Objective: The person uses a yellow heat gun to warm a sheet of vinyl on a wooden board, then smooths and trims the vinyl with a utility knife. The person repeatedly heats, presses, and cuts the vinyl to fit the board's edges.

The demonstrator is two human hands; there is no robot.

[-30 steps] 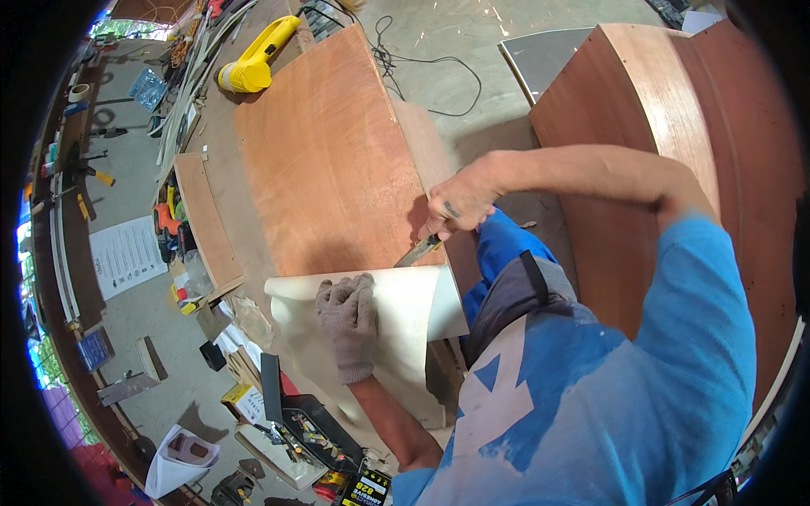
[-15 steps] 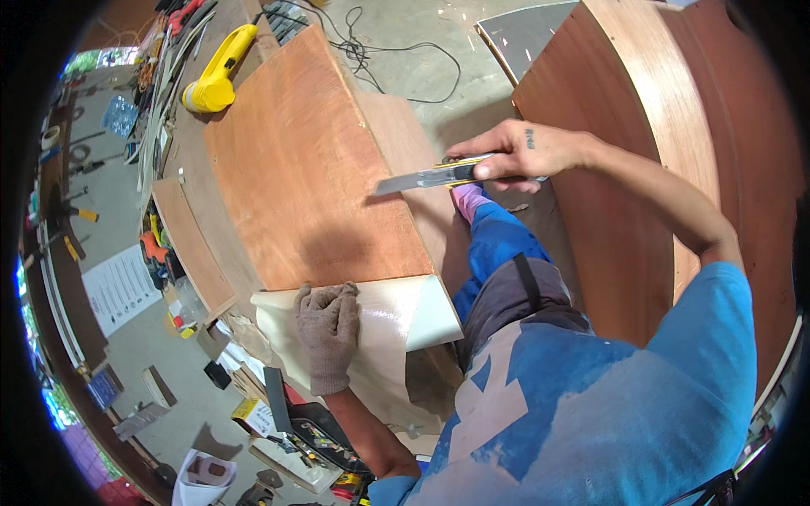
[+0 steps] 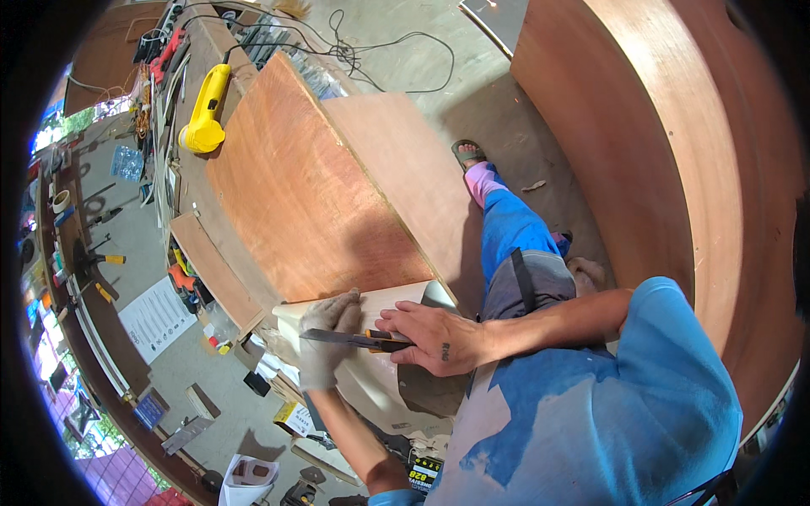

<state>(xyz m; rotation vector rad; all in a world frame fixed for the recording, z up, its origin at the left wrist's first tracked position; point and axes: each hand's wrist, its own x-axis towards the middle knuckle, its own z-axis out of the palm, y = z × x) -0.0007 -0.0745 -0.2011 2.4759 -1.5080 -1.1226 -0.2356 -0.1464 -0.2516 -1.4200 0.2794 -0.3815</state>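
A large reddish-brown wooden board (image 3: pixel 295 194) lies slanting in front of me. Along its near edge sits a pale, glossy sheet (image 3: pixel 392 305), its far edge against the wood. My left hand (image 3: pixel 327 337), in a knitted glove, rests on the sheet's left part with its fingers stretched toward the board. A utility knife (image 3: pixel 390 341) is held under the thumb of my bare right hand (image 3: pixel 443 339). Its long blade points left and crosses in front of the glove; whether it touches cannot be told. My right fingers reach out over the sheet.
A yellow corded power tool (image 3: pixel 205 114) lies beyond the board's left edge. Black cable (image 3: pixel 346 51) loops over the floor. At right stands a big curved wooden panel (image 3: pixel 607 143). Tools and a printed sheet (image 3: pixel 156 319) lie at left; a small yellow box (image 3: pixel 294 417) is nearer.
My right hand has come down and left with the knife, from above the board to the pale sheet beside my left hand. My left hand stays on the sheet. The view has shifted slightly.
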